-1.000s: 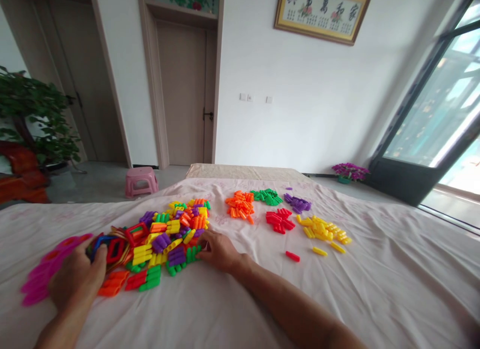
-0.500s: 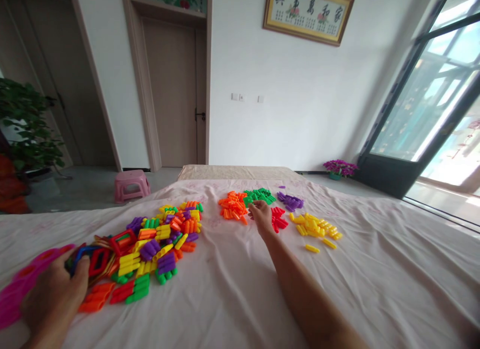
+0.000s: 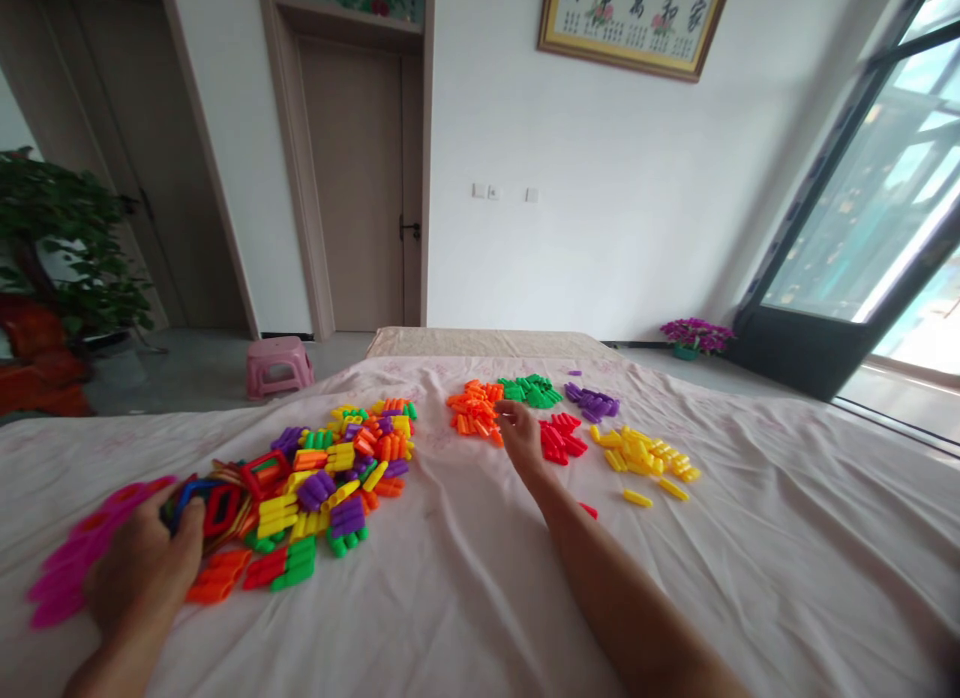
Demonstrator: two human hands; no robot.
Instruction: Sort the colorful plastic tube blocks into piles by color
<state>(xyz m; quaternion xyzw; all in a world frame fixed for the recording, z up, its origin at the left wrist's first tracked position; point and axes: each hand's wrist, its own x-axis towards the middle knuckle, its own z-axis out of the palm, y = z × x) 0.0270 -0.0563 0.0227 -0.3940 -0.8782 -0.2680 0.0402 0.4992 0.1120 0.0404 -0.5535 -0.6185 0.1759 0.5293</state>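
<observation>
My left hand (image 3: 146, 568) is closed around the near end of a stack of coloured plastic frames (image 3: 221, 508), blue, red and orange. Under and behind it lies a pink scalloped plastic piece (image 3: 64, 573). My right hand (image 3: 521, 433) reaches to the near right edge of an orange pile of plastic pegs (image 3: 474, 408). Its fingers are bent together, and whatever they hold is hidden. Close by are a green pile (image 3: 531, 390) behind the hand and a red pile (image 3: 561, 438) to its right. One red peg (image 3: 589, 510) shows beside my forearm.
Joined multicoloured blocks (image 3: 330, 488) lie heaped on the left of the cloth-covered surface (image 3: 465, 598). A purple pile (image 3: 592, 402) and a yellow pile (image 3: 641, 451) are on the right. Beyond the surface stand a pink stool (image 3: 279, 366) and a pot of purple flowers (image 3: 696, 336).
My right hand has moved left from beside the red pile to the orange pile. A red peg has come into view by the forearm. The left hand keeps its grip; the view has shifted slightly.
</observation>
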